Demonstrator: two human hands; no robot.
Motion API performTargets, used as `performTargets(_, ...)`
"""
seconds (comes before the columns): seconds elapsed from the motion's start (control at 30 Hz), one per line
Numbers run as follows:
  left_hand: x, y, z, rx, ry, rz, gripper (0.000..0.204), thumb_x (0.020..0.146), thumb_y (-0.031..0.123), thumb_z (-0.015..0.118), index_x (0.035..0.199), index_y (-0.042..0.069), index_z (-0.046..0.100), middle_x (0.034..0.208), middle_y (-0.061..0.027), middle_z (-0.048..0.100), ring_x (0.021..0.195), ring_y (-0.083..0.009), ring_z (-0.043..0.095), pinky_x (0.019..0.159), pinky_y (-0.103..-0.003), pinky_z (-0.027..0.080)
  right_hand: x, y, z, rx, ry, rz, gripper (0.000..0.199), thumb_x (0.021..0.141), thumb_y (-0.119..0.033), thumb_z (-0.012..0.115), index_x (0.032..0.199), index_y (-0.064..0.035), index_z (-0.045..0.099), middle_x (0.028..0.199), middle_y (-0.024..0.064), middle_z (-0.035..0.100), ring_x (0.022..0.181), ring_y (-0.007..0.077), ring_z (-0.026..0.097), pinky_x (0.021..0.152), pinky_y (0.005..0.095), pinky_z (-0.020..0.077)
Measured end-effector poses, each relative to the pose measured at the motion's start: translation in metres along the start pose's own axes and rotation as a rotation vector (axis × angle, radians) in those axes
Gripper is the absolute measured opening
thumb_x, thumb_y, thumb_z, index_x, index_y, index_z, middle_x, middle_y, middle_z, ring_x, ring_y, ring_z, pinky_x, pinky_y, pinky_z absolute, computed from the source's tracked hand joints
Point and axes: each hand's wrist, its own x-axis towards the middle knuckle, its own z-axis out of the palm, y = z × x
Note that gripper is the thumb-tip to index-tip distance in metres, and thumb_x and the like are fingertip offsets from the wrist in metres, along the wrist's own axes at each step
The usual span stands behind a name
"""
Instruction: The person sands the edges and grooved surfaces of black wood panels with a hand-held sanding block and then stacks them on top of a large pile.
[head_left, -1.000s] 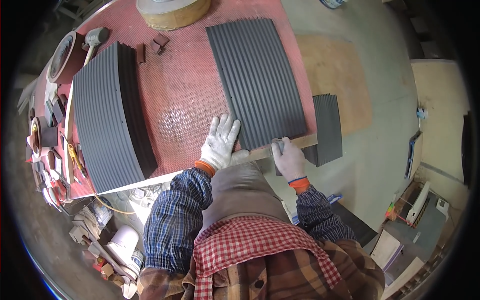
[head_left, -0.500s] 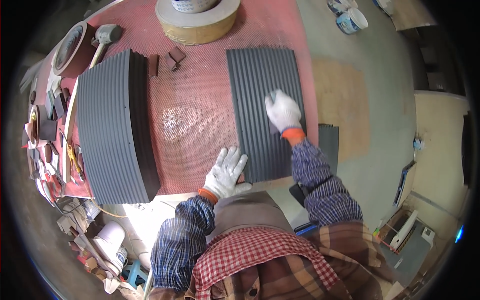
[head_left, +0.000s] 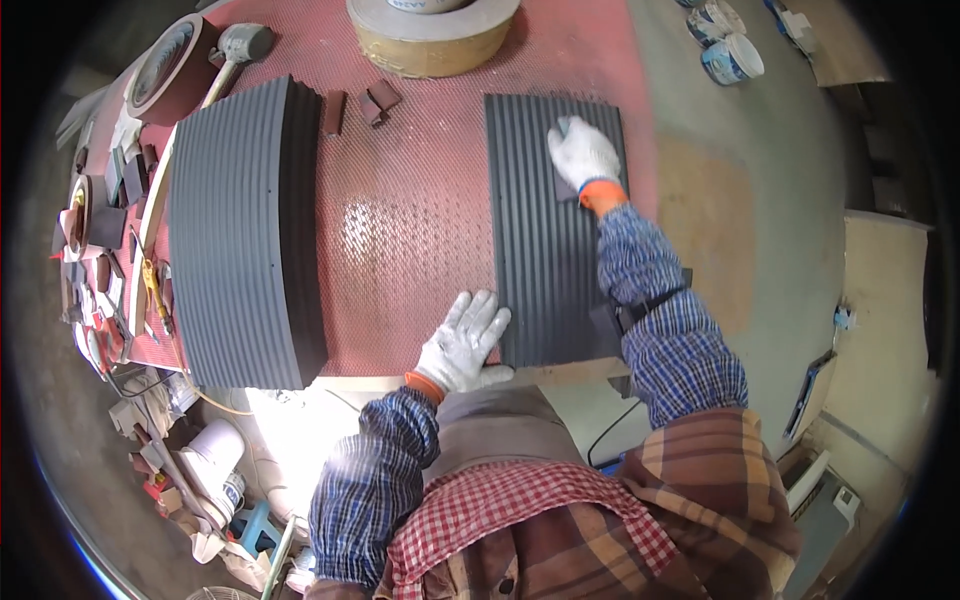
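Observation:
A dark grey ribbed panel (head_left: 535, 270) lies on the red mesh-covered table (head_left: 400, 200), ribs running away from me. My right hand (head_left: 585, 155), in a white glove, is closed over its far part. From under that hand sticks out the edge of a dark purplish piece of sandpaper (head_left: 567, 188), pressed on the ribs. My left hand (head_left: 463, 342), gloved too, lies flat with fingers stretched beside the panel's near left corner. Its fingertips reach the panel's left edge.
A tall stack of similar ribbed panels (head_left: 230, 240) stands at the left. Small brown blocks (head_left: 378, 100), a large tape-like roll (head_left: 435, 45), a mallet (head_left: 243, 45) and another roll (head_left: 172, 70) sit toward the far side. Pliers and scraps crowd the left edge; tubs (head_left: 732, 60) stand beyond.
My right hand has slid away from me along the ribs, with the sandpaper under it. My left hand stays by the near left corner. The whole view has shifted slightly.

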Motion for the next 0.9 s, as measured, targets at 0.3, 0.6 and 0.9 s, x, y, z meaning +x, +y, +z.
performTargets(0.3,-0.001,0.009,0.000,0.111,-0.007,-0.008,0.102,0.073,0.060,0.070,0.145,-0.004,0.036,0.150,-0.0269,0.035,0.145,-0.0411,0.026,0.123,-0.051,0.014,-0.277,0.057,0.014,-0.005,-0.047,0.103,0.037,0.095,-0.041,0.054,0.098,-0.0048,0.059,0.091,0.0201,0.068,0.081,0.0401,0.067,0.072,0.0511,0.0542)
performTargets(0.6,-0.003,0.013,0.000,0.174,-0.029,-0.017,0.105,0.078,0.064,0.064,0.149,-0.003,0.028,0.153,-0.0275,0.029,0.147,-0.0409,0.021,0.123,-0.050,0.010,-0.370,0.052,0.004,0.071,-0.138,0.310,0.038,0.095,-0.041,0.055,0.099,-0.0032,0.061,0.089,0.0228,0.069,0.084,0.0411,0.067,0.073,0.0515,0.0531)
performTargets(0.9,-0.002,0.010,0.002,0.147,-0.052,-0.023,0.101,0.079,0.064,0.063,0.147,-0.004,0.033,0.152,-0.0279,0.031,0.146,-0.0410,0.023,0.122,-0.053,0.011,-0.309,0.041,0.008,-0.007,-0.174,0.230,0.040,0.096,-0.042,0.052,0.097,-0.0030,0.060,0.095,0.0222,0.068,0.088,0.0403,0.068,0.076,0.0508,0.0534)
